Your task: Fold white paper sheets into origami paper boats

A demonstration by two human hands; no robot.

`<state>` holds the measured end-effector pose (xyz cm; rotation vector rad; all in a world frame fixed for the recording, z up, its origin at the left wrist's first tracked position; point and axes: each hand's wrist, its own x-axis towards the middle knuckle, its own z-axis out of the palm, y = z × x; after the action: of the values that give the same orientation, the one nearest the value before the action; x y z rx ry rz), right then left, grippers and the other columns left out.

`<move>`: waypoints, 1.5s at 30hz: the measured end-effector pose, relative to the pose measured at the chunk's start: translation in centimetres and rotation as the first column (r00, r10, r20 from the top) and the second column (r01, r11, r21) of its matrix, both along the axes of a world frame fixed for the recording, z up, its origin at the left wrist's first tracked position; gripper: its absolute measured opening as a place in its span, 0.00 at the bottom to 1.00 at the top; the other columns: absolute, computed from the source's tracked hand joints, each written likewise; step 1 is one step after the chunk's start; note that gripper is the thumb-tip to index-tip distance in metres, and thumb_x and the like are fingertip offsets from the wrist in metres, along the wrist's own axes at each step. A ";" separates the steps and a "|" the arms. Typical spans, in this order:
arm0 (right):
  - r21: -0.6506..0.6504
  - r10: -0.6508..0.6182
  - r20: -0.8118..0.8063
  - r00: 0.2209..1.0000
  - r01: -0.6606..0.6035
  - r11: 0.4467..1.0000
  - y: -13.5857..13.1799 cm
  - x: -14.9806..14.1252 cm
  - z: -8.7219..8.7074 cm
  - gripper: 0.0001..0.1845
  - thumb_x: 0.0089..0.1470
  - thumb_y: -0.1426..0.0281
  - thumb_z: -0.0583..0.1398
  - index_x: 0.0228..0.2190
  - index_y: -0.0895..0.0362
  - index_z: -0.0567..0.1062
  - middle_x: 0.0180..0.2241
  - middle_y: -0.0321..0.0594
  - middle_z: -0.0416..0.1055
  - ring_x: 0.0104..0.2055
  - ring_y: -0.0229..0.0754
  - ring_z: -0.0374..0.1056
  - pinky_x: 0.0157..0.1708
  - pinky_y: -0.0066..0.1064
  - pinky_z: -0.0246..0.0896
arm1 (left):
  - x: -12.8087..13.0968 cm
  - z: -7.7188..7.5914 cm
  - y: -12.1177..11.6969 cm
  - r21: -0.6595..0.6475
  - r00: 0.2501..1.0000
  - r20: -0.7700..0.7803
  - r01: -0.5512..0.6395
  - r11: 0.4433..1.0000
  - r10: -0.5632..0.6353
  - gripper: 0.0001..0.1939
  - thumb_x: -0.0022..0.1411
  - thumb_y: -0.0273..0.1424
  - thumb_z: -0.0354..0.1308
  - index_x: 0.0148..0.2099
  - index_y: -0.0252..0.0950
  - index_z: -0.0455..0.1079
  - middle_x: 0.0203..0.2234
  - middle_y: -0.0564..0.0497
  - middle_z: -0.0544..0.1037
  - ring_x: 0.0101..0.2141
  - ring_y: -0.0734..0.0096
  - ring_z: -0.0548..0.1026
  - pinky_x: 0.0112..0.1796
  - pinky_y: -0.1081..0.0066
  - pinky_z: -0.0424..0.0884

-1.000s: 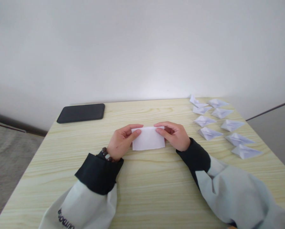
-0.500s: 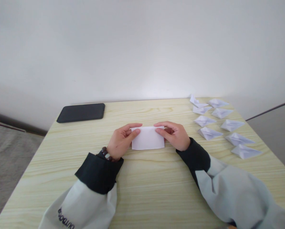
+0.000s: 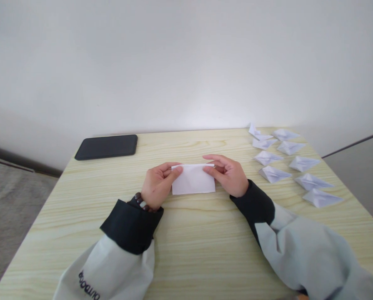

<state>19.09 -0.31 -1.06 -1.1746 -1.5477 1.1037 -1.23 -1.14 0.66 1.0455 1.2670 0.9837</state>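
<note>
A small white sheet of paper [image 3: 194, 180], apparently folded into a rectangle, is held between my two hands above the middle of the table. My left hand [image 3: 160, 182] pinches its upper left corner, thumb on the front face and fingers behind. At the upper right corner, my right hand [image 3: 227, 174] grips it the same way, with the index finger raised off the top edge. The fingertips behind the paper are hidden.
Several folded white paper boats [image 3: 303, 163] stand in two rough columns at the table's right side. A black phone [image 3: 106, 147] lies at the back left. Behind the wood-grain table [image 3: 199, 250] rises a white wall [image 3: 186, 62].
My right index finger has lifted from the paper's top edge. The left fingers have drawn in slightly behind the paper, which stays in almost the same place.
</note>
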 end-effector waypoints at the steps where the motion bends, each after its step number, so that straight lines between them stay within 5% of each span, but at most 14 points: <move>1: -0.008 0.001 -0.010 1.000 -0.001 1.000 0.0 -0.1 0.0 0.20 0.48 0.62 0.61 0.44 0.55 0.72 0.34 0.40 0.76 0.30 0.38 0.72 0.27 0.27 0.67 | 0.1 0.0 0.0 0.008 1.000 0.008 -0.022 1.000 0.022 0.24 0.45 0.43 0.65 0.40 0.31 0.73 0.25 0.48 0.79 0.24 0.69 0.74 0.25 0.73 0.69; 10: -0.010 0.016 0.002 1.000 -0.016 1.000 0.2 0.1 -0.1 0.17 0.48 0.61 0.62 0.40 0.56 0.75 0.29 0.39 0.76 0.25 0.36 0.70 0.25 0.26 0.65 | 0.1 -0.4 -0.1 0.036 0.993 0.101 -0.060 0.998 0.056 0.21 0.47 0.42 0.64 0.39 0.30 0.74 0.25 0.47 0.79 0.26 0.69 0.73 0.27 0.72 0.69; 14: 0.018 0.021 0.064 0.998 -0.022 1.000 0.2 0.1 -0.1 0.15 0.48 0.61 0.61 0.37 0.57 0.76 0.31 0.40 0.76 0.27 0.37 0.70 0.26 0.27 0.65 | 0.2 -0.3 -0.1 0.028 0.997 0.052 -0.050 0.998 0.048 0.20 0.48 0.42 0.64 0.38 0.31 0.75 0.26 0.48 0.78 0.25 0.70 0.72 0.25 0.74 0.68; 23: 0.015 0.002 0.058 0.998 -0.003 1.000 0.1 0.2 0.0 0.15 0.48 0.61 0.61 0.36 0.56 0.77 0.20 0.34 0.69 0.19 0.33 0.61 0.18 0.24 0.57 | 0.1 -0.2 0.0 0.035 0.999 -0.028 -0.021 0.999 0.022 0.21 0.47 0.44 0.63 0.37 0.32 0.75 0.29 0.48 0.79 0.27 0.69 0.73 0.26 0.74 0.69; 31: -0.028 0.060 0.026 0.998 -0.059 0.998 0.1 0.2 -0.3 0.16 0.48 0.60 0.61 0.37 0.56 0.76 0.28 0.39 0.74 0.25 0.36 0.67 0.24 0.26 0.63 | 0.3 0.5 0.0 0.033 0.997 -0.074 0.006 0.999 -0.004 0.20 0.44 0.42 0.66 0.36 0.33 0.74 0.25 0.49 0.79 0.23 0.73 0.73 0.24 0.76 0.68; 45: -0.009 0.080 0.061 0.995 -0.080 0.997 0.1 0.2 -0.2 0.15 0.48 0.61 0.61 0.37 0.56 0.77 0.27 0.38 0.74 0.25 0.36 0.68 0.23 0.26 0.64 | 0.1 0.1 0.0 0.055 0.990 -0.142 -0.013 0.998 0.021 0.20 0.42 0.42 0.67 0.35 0.32 0.75 0.21 0.51 0.77 0.21 0.74 0.71 0.22 0.76 0.66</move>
<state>19.28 -0.25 -1.28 -1.1696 -1.6522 1.1348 -1.09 -1.09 0.78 1.1655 1.3747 0.9745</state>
